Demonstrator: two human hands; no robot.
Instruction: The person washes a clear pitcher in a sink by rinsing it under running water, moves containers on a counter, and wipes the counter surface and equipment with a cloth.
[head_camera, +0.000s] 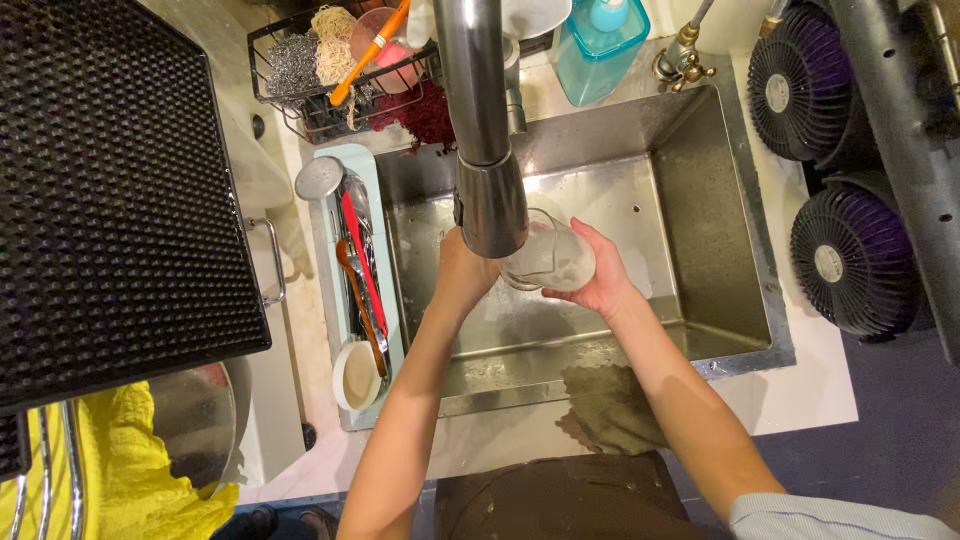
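A clear glass (548, 255), round and smooth, sat tilted over the steel sink (700, 200), just below the grey faucet (490, 190). The right hand (598, 275) cupped it from the side, fingers curled around its wall. The left hand (462, 275) was at the glass's other side, partly hidden behind the faucet head, so its grip could not be told. The sink was a rectangular basin, wet and dull. A pale tray (322, 290) beside it held a red utensil (362, 262), a wooden spoon (360, 310), a round metal lid (319, 178) and 1 small white cup (357, 376). A wire basket (268, 95) behind held a steel scourer (292, 62) and an orange-handled brush (368, 52). A black studded mat (110, 190) lay to the left, and 2 round fans (815, 165) stood to the right.
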